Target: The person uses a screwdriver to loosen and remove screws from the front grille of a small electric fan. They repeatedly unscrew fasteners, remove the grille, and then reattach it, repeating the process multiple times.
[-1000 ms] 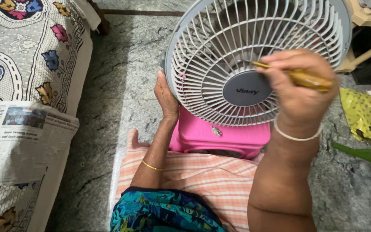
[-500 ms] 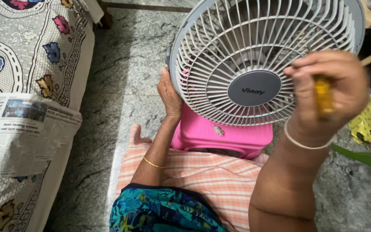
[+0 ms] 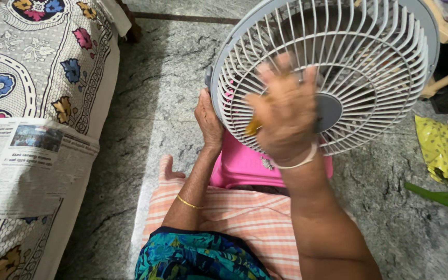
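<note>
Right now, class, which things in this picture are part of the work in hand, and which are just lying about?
In use:
fan, gripped at its rim by the left hand
yellow-handled tool in the right hand
pink stool under the fan

Lying about:
newspaper
flowered bedcover
yellow bag
green stick

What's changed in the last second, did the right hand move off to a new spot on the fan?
The right hand swung left from the grille's right side and now sits blurred over the middle of the fan, covering part of the grey hub. It still grips the yellow-handled tool. The left hand stays on the fan's left rim, and the fan remains on the pink stool.
</note>
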